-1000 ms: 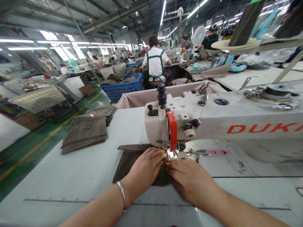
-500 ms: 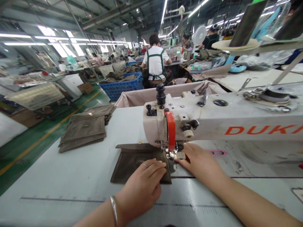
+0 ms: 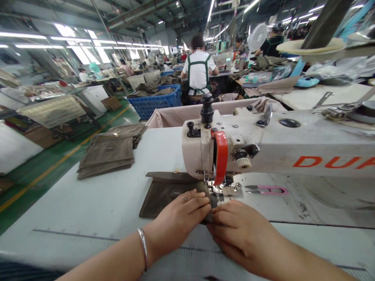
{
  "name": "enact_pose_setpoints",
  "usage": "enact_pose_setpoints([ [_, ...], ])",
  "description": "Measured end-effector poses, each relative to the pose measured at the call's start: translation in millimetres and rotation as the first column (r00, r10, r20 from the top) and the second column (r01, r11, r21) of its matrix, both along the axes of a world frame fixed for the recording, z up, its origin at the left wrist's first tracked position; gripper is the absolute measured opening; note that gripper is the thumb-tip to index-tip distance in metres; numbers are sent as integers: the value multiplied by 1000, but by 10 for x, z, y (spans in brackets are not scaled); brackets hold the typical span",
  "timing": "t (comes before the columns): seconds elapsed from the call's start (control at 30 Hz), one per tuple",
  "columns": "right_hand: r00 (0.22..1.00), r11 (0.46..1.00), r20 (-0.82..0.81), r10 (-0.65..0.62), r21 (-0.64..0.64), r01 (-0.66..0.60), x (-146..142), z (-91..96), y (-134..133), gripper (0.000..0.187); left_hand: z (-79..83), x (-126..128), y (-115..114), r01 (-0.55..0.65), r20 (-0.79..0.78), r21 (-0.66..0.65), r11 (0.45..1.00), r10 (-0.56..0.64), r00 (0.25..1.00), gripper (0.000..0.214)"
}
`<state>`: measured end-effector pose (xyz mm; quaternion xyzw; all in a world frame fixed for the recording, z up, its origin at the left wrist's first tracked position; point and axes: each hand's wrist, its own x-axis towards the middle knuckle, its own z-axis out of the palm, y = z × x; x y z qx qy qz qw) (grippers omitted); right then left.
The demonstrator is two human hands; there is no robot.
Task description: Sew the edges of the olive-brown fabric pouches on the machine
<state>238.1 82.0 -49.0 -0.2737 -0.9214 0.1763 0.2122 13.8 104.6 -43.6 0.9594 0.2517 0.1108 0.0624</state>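
Note:
A dark olive fabric pouch (image 3: 159,195) lies on the table, its right edge at the presser foot of the sewing machine (image 3: 193,152). A small label shows on its front, and a bit of gold-coloured metal sits at its top edge. My left hand (image 3: 181,218), with a ring and a bracelet, rests on the pouch's right half, fingers stretched out. At the lower right corner, my right hand (image 3: 241,230) has its fingers closed on the pouch's edge; the thumb is mostly hidden. Pink-handled thread snips (image 3: 275,190) lie right of the presser foot.
A stack of similar pouches (image 3: 108,150) lies at the table's left. Behind the machine is a pink cloth-lined trough (image 3: 175,116), then a blue crate (image 3: 158,103) of fabric pieces. A co-worker (image 3: 199,74) sits beyond, back turned. A ruler strip (image 3: 79,236) runs along the front.
My right hand has come from beside the presser foot down to the pouch's lower right corner, uncovering the snips. My left hand stays on the pouch. The view has shifted slightly.

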Motion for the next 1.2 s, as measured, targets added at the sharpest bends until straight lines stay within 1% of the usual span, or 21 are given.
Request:
enact_pose_setpoints([
  [0.2,999,998,-12,-42,-56,42,-21,52,-20,20,83,10,199,20,34,-10,1000,-19,999,31],
  [0.3,998,995,2,-63,-80,63,-39,67,-21,21,92,16,264,19,46,14,1000,-20,999,30],
  [0.4,997,993,11,-80,-80,81,-51,71,-9,21,58,12,265,19,69,61,998,-24,997,30],
  [0.5,997,994,12,-80,-69,80,-35,84,1,23,21,2,220,23,122,96,995,-35,992,25],
  [0.63,998,997,-25,-53,-51,52,48,108,8,23,5,-9,179,84,159,92,992,-98,982,20],
  [0.73,997,996,-43,-72,-47,70,115,108,19,25,1,-8,180,98,165,85,991,-111,980,20],
  [0.87,992,993,-38,-120,0,120,135,75,42,26,2,15,174,70,185,97,993,-87,979,21],
  [0.97,987,987,-19,-157,42,158,103,45,59,26,8,40,161,20,212,86,996,-38,976,20],
  [1.07,983,983,29,-182,34,181,66,31,72,29,17,58,150,-42,265,62,997,24,964,19],
  [1.13,982,984,63,-180,18,179,48,30,81,31,25,63,145,-49,281,55,997,32,959,19],
  [1.2,982,984,76,-176,24,174,35,30,90,32,31,66,142,-41,260,49,998,27,965,19],
])
